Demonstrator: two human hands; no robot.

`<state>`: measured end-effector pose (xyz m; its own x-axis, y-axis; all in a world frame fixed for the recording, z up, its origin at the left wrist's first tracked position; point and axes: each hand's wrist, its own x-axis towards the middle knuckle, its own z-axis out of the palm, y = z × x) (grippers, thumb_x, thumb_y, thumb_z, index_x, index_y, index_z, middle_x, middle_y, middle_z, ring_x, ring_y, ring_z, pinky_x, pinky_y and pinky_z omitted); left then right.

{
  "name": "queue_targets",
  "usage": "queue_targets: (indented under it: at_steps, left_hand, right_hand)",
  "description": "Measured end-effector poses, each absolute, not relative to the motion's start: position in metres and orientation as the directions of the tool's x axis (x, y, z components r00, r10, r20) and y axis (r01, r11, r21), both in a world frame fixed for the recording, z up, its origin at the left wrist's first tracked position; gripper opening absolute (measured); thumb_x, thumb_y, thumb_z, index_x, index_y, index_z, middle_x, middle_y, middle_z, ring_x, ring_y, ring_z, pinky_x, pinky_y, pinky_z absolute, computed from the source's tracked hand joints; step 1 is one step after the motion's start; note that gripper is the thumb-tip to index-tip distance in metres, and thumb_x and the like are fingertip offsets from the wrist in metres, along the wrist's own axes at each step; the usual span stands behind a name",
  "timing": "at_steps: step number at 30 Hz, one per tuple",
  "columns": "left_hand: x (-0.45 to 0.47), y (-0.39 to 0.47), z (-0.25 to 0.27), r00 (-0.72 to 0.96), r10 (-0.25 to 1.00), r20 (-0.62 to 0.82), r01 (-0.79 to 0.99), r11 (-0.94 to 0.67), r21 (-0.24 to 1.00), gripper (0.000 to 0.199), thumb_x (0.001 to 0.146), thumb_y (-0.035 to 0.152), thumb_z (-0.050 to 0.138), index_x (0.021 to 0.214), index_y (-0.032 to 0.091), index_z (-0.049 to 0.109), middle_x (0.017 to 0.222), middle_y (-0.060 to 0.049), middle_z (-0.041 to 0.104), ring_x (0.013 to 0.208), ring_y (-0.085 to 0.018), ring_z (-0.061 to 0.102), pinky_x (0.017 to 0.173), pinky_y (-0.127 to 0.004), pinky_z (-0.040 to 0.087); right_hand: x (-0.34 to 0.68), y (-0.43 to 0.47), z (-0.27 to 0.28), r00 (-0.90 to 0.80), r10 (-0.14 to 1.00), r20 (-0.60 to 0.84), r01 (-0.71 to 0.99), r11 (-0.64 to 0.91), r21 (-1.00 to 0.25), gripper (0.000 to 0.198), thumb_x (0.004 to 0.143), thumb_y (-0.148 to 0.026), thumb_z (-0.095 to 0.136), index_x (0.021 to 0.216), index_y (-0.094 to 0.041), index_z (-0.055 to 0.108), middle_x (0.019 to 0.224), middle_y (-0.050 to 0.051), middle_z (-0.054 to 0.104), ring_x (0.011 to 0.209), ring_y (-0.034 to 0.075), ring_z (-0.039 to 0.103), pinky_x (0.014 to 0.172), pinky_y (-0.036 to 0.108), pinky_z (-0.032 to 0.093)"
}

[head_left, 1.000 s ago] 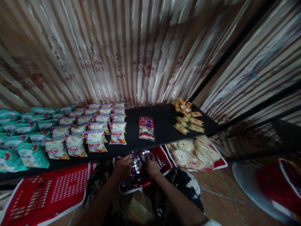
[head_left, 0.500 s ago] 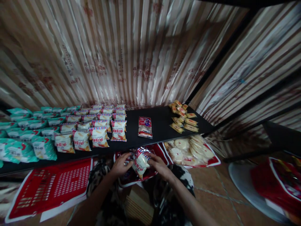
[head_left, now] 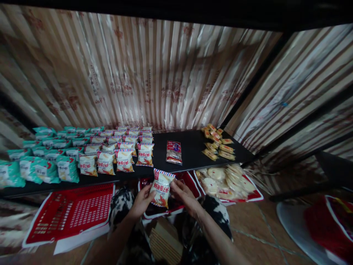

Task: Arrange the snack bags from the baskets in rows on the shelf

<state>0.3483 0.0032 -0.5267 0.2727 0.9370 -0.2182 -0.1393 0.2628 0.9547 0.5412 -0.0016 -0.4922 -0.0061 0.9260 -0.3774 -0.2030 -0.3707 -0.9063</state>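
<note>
While the left hand [head_left: 143, 200] and right hand [head_left: 184, 195] hold a snack bag [head_left: 162, 187], their fingers grip its sides. A red packet [head_left: 174, 152] lies near the shelf's front edge [head_left: 193, 163].

The whole scene is looking dim and a little hazy. At twelve o'clock, pale streaks of glare are shining on the sheet [head_left: 165, 66], while a soft shadow is falling across it near one o'clock. The top beam [head_left: 138, 13] is appearing almost black. At six o'clock, the held bag [head_left: 162, 187] is showing rather clear print. Toward four o'clock, the red basket [head_left: 317, 221] is blurring and stretching.
</note>
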Motion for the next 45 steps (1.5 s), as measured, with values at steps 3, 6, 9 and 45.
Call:
queue_targets:
  at_steps: [3,6,9,45]
  left_hand:
    - [0.345,0.004,-0.529,0.261,0.944,-0.2,-0.236,0.263,0.935,0.067,0.061,0.056,0.072,0.11,0.013,0.06,0.107,-0.012,0.068,0.1,-0.027,0.063,0.094,-0.043,0.046]
    - [0.344,0.005,-0.531,0.247,0.953,-0.177,-0.242,0.238,0.941,0.064,0.064,0.054,0.071,0.111,0.013,0.059,0.106,-0.012,0.068,0.097,-0.026,0.064,0.093,-0.043,0.047]
    - [0.344,0.008,-0.532,0.241,0.959,-0.152,-0.206,0.203,0.957,0.063,0.067,0.053,0.067,0.114,0.012,0.057,0.106,-0.013,0.068,0.097,-0.025,0.065,0.091,-0.041,0.049]
    - [0.337,0.047,-0.554,-0.143,0.91,0.389,0.706,-0.181,0.684,0.051,0.075,0.005,0.044,0.125,0.014,0.05,0.117,-0.013,0.049,0.112,-0.022,0.052,0.097,-0.041,0.046]
  right_hand:
    - [0.531,-0.009,-0.497,-0.066,0.928,-0.367,-0.161,-0.372,-0.914,0.056,0.061,-0.052,0.074,0.106,-0.02,0.06,0.092,0.006,0.071,0.088,0.023,0.066,0.078,0.035,0.051]
    - [0.522,-0.011,-0.502,-0.143,0.939,-0.314,-0.168,-0.335,-0.927,0.056,0.057,-0.051,0.077,0.101,-0.019,0.063,0.093,0.007,0.072,0.094,0.025,0.065,0.089,0.039,0.047]
    - [0.515,-0.005,-0.506,-0.16,0.95,-0.269,-0.14,-0.291,-0.946,0.051,0.059,-0.05,0.076,0.097,-0.018,0.064,0.095,0.008,0.072,0.094,0.027,0.066,0.091,0.042,0.046]
    - [0.449,0.113,-0.536,0.03,0.98,0.197,0.55,0.148,-0.822,0.04,0.079,-0.035,0.057,0.115,-0.017,0.06,0.105,0.011,0.065,0.099,0.025,0.059,0.085,0.037,0.048]
